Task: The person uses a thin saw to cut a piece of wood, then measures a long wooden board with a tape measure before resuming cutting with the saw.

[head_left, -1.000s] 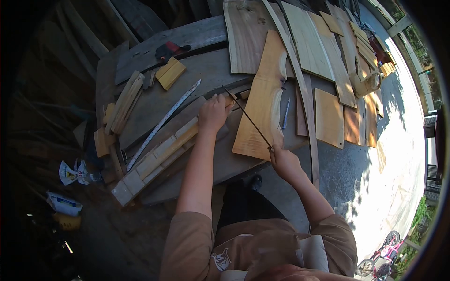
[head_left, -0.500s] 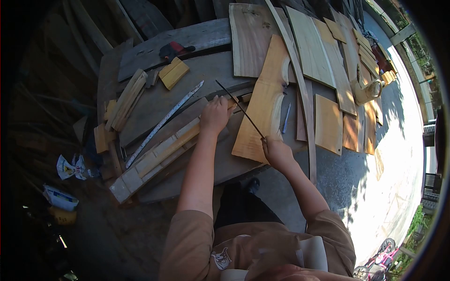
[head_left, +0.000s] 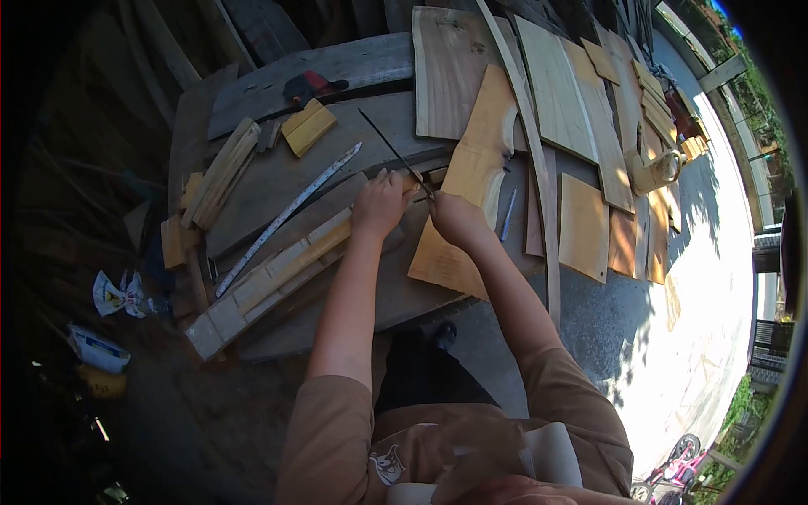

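My right hand (head_left: 457,220) is closed round the near end of a thin dark rod-like tool (head_left: 383,136), which slants up and left over the bench. My left hand (head_left: 379,204) grips the far end of a narrow wooden piece (head_left: 411,182) lying on a stack of light wood strips (head_left: 278,282). The tool crosses this end close to my left fingers, and the hands are near each other. Just right of my right hand lies a wavy-edged tan board (head_left: 478,172).
A speckled curved strip (head_left: 290,219), a yellow wood block (head_left: 308,126) and a dark red cap (head_left: 312,87) lie on the bench (head_left: 370,118). Several boards (head_left: 555,93), a long bent strip (head_left: 539,168), a pen (head_left: 509,215) and a beige jug (head_left: 656,171) are to the right.
My right hand has moved up and left, carrying the tool so that its tip reaches farther past the wood and my hand is now beside it. My left hand keeps its hold.
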### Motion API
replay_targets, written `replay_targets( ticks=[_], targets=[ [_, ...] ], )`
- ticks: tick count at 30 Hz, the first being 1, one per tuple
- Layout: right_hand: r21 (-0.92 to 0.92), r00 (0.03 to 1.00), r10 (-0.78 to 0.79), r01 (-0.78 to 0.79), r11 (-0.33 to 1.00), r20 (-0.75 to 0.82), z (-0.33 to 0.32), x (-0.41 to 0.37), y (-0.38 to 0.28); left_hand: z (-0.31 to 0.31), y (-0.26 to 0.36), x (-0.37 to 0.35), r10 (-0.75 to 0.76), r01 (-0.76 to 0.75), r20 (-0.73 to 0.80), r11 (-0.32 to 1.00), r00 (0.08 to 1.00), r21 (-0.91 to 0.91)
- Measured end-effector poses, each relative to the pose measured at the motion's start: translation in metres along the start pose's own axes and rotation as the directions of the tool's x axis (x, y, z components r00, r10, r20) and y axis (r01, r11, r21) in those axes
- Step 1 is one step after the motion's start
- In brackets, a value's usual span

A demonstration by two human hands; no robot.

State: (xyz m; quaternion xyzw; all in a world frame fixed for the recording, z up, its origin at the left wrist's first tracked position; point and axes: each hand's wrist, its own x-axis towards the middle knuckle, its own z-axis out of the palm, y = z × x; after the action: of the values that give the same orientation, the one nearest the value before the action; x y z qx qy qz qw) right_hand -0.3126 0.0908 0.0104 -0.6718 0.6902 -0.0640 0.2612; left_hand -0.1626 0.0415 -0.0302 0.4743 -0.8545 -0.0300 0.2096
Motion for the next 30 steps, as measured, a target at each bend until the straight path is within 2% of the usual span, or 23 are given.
replay_targets(
  ticks=[1,5,7,8,10,15,19,22,24,26,30],
  targets=[
    [0.012,1.000,-0.002,0.002,1.000,-0.027,0.000,-0.015,0.003,0.000,0.000,0.001,-0.005,0.005,0.009,1.000,1.000,0.000],
    [-0.042,0.994,0.098,-0.096,0.995,0.049,-0.002,-0.106,0.039,-0.001,0.000,0.001,-0.003,0.003,-0.001,1.000,1.000,-0.002],
    [-0.066,0.980,0.179,-0.174,0.983,0.090,-0.005,-0.140,0.048,0.002,-0.001,-0.001,0.059,-0.054,-0.102,0.997,0.993,0.046],
    [-0.060,0.978,0.188,-0.183,0.981,0.093,-0.007,-0.142,0.046,0.002,-0.001,-0.002,0.065,-0.061,-0.093,0.997,0.994,0.042],
    [-0.090,0.985,0.160,-0.154,0.984,0.067,-0.015,-0.136,0.043,-0.002,0.000,0.002,-0.031,0.033,0.072,0.999,0.997,-0.025],
    [-0.032,0.997,0.068,-0.066,0.997,0.040,-0.007,-0.056,0.017,0.000,0.000,0.002,0.002,-0.002,0.010,1.000,1.000,0.002],
    [0.097,0.994,-0.014,0.024,0.995,-0.106,0.012,0.013,-0.008,-0.002,0.002,0.003,-0.060,0.055,0.070,0.996,0.996,0.068],
    [0.101,0.996,0.051,-0.044,0.994,-0.068,0.011,-0.011,-0.003,-0.004,0.004,0.001,-0.050,0.044,0.087,0.997,0.995,0.066],
    [0.080,0.990,0.138,-0.139,0.987,0.015,0.014,-0.042,0.012,-0.005,0.004,0.003,-0.055,0.049,0.100,0.997,0.993,0.061],
    [-0.002,0.996,0.085,-0.085,0.996,-0.007,0.020,-0.079,0.031,-0.006,0.004,0.003,-0.060,0.054,0.115,0.997,0.991,0.058],
    [0.040,0.978,0.193,-0.197,0.980,0.078,0.008,-0.114,0.037,-0.002,0.000,0.002,-0.028,0.024,0.108,0.999,0.994,0.034]
  ],
)
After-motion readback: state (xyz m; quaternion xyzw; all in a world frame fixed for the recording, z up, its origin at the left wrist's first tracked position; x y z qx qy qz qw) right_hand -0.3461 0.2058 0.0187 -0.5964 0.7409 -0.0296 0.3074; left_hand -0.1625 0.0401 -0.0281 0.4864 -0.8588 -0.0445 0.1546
